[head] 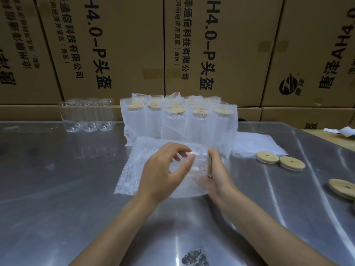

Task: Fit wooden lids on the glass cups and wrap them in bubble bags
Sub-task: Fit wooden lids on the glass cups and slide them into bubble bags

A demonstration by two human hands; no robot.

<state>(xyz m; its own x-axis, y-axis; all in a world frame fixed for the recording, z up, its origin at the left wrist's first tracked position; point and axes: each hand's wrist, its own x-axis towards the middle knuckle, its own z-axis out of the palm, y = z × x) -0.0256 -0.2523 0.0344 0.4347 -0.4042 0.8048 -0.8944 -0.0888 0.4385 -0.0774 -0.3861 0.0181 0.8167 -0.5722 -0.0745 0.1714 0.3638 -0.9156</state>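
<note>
Over a bubble bag (132, 169) on the steel table (57, 189), the left hand (163, 173) curls around a lidded glass cup (194, 162) lying sideways, while the right hand (217, 175) grips its lid end.

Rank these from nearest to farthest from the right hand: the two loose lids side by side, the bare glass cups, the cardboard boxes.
From the right hand:
1. Loose lids, on the table to its right.
2. Bare glass cups, far left, at the table's back.
3. Cardboard boxes, stacked behind the table.
</note>
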